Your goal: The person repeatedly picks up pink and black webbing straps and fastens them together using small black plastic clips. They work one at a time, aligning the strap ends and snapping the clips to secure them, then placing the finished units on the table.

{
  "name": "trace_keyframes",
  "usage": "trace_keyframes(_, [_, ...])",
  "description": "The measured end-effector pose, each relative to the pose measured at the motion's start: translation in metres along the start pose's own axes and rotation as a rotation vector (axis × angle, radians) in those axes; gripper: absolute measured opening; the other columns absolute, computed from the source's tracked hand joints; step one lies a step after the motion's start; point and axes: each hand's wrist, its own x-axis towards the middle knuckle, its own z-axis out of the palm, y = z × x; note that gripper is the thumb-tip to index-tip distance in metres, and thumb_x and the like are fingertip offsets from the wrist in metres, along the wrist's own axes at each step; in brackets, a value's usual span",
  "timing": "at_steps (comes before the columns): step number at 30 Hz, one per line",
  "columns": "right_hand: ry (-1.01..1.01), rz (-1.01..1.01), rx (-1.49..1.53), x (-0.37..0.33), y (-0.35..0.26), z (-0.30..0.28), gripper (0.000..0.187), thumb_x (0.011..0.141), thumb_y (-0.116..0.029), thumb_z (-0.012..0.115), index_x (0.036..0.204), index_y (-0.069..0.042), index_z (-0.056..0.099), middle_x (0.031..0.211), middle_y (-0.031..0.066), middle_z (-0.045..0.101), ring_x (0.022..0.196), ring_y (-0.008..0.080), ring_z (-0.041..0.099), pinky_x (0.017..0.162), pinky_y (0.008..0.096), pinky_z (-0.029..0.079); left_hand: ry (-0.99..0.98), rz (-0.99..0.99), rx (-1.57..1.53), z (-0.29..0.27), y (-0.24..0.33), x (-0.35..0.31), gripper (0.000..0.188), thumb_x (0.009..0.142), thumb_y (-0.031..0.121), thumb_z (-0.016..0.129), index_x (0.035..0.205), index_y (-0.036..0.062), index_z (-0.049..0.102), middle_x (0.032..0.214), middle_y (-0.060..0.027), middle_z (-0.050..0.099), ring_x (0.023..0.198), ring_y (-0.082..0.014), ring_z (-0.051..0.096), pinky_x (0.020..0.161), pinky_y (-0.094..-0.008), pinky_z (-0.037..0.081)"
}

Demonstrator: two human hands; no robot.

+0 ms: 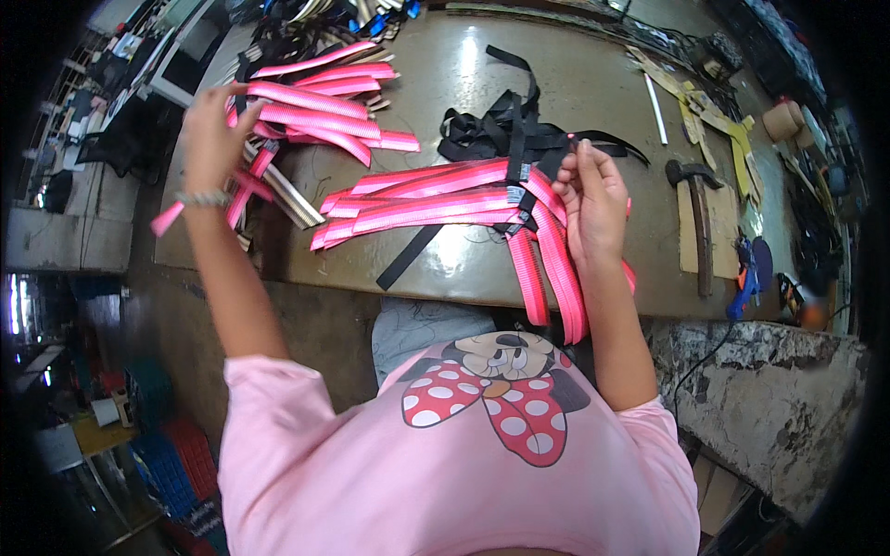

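Note:
At the left of the table, my left hand (211, 139), slightly blurred, reaches over a pile of pink webbing straps (315, 118). Its thumb stands apart from its fingers, beside the straps' near ends; no grip on them shows. My right hand (598, 199) is closed in a pinch at a black webbing strap (553, 159), right of centre. Below and left of it lies a bundle of pink straps (426, 204) joined to black webbing with small pale labels. Some pink straps (556, 278) hang over the table's front edge beside my right wrist.
A tangle of black webbing (482, 130) lies behind the pink bundle. To the right are a hammer (702, 222) on a piece of cardboard, a white stick (655, 108), yellow scraps (740, 153) and a blue-handled tool (744, 292). More strips crowd the table's far left.

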Motion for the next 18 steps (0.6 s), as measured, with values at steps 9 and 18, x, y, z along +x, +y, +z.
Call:
trace_keyframes(9, [-0.171,-0.044,-0.620,-0.011,0.005,0.004,0.021,0.094,-0.010,0.066,0.110,0.004,0.065,0.093,0.0050,0.068,0.078,0.0075,0.062,0.072,0.0195,0.052,-0.138,0.198,-0.709,0.095,0.191,-0.088,0.022,0.081,0.009,0.073,0.102,0.0046,0.070,0.092,-0.0131,0.060,0.088,-0.0297,0.058,0.078,-0.0375,0.048])
trace_keyframes(18, [-0.266,-0.327,-0.984,-0.014,0.000,0.007,0.014,0.088,-0.009,0.069,0.098,0.001,0.071,0.093,0.0073,0.064,0.076,0.0108,0.060,0.068,0.0236,0.049,-0.068,0.264,-0.572,0.099,0.192,-0.094,0.019,0.083,0.007,0.071,0.099,0.0021,0.063,0.101,-0.0119,0.059,0.091,-0.0306,0.057,0.079,-0.0402,0.048])
